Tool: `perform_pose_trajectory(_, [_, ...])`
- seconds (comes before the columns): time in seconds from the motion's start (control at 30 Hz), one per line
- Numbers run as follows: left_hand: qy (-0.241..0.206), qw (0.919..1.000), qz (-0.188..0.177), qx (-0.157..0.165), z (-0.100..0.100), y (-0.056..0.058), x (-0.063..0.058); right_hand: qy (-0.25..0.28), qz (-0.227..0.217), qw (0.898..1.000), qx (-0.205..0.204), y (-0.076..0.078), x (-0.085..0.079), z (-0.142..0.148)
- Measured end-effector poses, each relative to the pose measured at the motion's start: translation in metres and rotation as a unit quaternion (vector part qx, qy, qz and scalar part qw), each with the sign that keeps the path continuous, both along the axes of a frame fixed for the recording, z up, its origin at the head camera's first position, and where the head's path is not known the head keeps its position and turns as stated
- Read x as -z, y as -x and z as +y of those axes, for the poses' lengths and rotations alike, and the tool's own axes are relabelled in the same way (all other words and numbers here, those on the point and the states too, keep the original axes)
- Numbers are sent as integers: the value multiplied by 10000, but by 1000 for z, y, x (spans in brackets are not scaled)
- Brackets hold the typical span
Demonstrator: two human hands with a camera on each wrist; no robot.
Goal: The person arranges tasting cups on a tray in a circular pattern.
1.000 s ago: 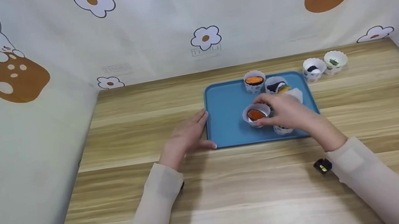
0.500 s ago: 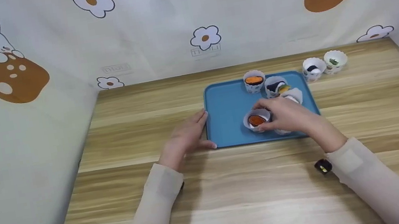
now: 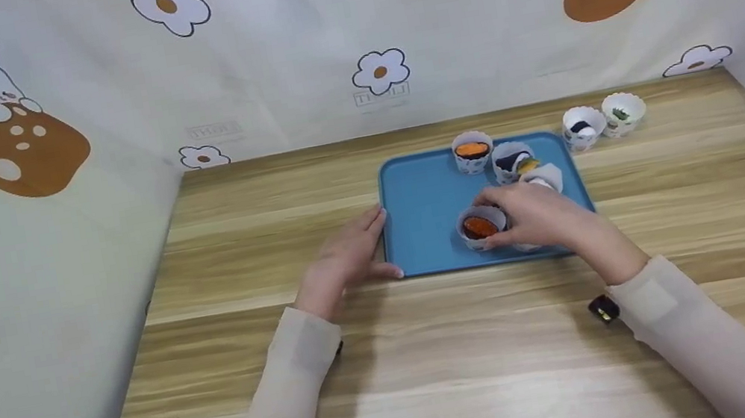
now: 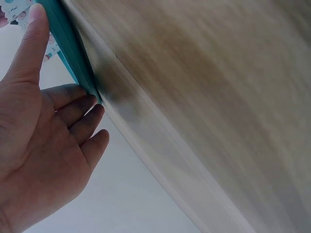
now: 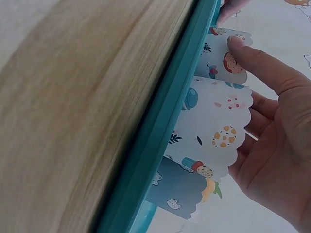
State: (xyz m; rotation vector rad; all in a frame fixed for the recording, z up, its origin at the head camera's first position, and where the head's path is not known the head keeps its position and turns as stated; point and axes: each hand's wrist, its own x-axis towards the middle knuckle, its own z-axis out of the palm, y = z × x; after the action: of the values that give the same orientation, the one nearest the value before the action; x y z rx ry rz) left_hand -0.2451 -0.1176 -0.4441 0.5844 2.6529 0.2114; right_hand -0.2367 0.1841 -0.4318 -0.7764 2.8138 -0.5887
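My right hand (image 3: 543,211) pinches a paper cup (image 3: 472,241) holding a red-orange topped sushi piece (image 3: 479,227), low over the front of the blue tray (image 3: 417,205). In the right wrist view, the thumb lies on the patterned wall of this cup (image 5: 217,65), and a nearer cup (image 5: 211,124) stands beside it below the palm. My left hand (image 3: 347,252) rests against the tray's left side, fingers extended along the edge and thumb at the front corner. In the left wrist view its fingertips touch the teal rim (image 4: 73,53). The hand partly hides a cup behind it.
At the tray's back are a cup with an orange-topped piece (image 3: 472,154) and a cup with dark and yellow contents (image 3: 509,172). A tilted white cup (image 3: 546,177) lies near the tray's right side. Two more cups (image 3: 584,138) stand on the wooden table (image 3: 253,221) behind right.
My right hand has brought the cup slightly nearer the tray's front edge and lower. My left hand has stayed at the tray's left side.
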Motion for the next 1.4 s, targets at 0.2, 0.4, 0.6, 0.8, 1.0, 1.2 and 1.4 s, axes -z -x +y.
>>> perform_pose_trajectory(0.2, [-90,10000,-19,-3,0,0,1,-53,98,9999,-68,-1,1,0])
perform_pose_trajectory(0.4, [-174,9998,-56,6,-1,0,-1,-42,212,9996,-168,0,2,1])
perform_pose_trajectory(0.6, [-178,9998,-77,-12,-1,0,-1,-66,117,9998,-120,-2,-1,1])
perform_pose_trajectory(0.8, [-181,9998,-94,-38,-1,0,0,12,89,10000,-37,-3,-3,2])
perform_pose_trajectory(1.0, [-261,9996,-62,-27,-2,-1,1,61,97,9999,-40,-4,-5,3])
perform_pose_trajectory(1.2, [-211,9998,-10,24,-2,-1,1,146,133,9997,-128,-4,-9,6])
perform_pose_trajectory(1.4, [-60,9999,76,127,-1,-1,-1,220,82,9996,-136,-5,-13,9])
